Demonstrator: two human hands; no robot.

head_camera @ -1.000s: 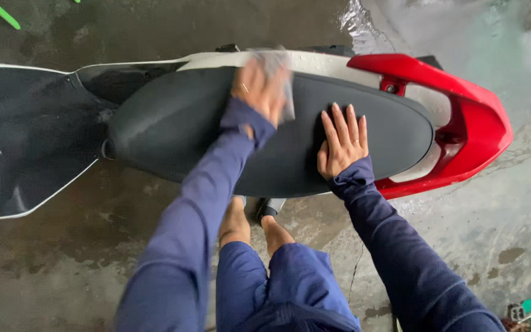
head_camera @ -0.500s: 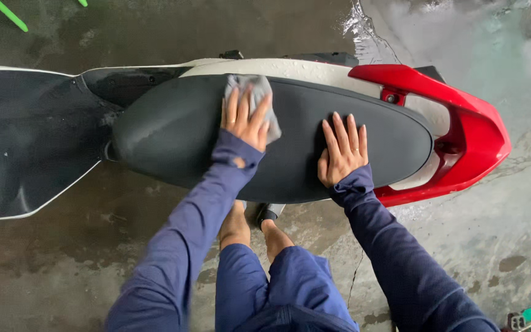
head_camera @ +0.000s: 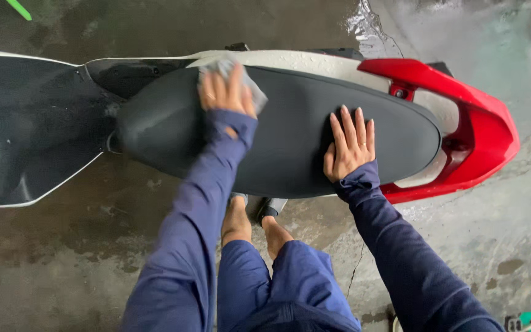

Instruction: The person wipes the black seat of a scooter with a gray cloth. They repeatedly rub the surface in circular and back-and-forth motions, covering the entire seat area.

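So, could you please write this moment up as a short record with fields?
setting: wet concrete floor, seen from above
main thing: scooter, black seat, red tail, white side panel
left hand: pressing a grey cloth flat on the front part of the seat
right hand: flat on the rear part of the seat, fingers spread, holding nothing
clothing: dark blue sleeves and trousers, bare feet beside the scooter
surface state: water drops on the white panel, puddle behind the tail
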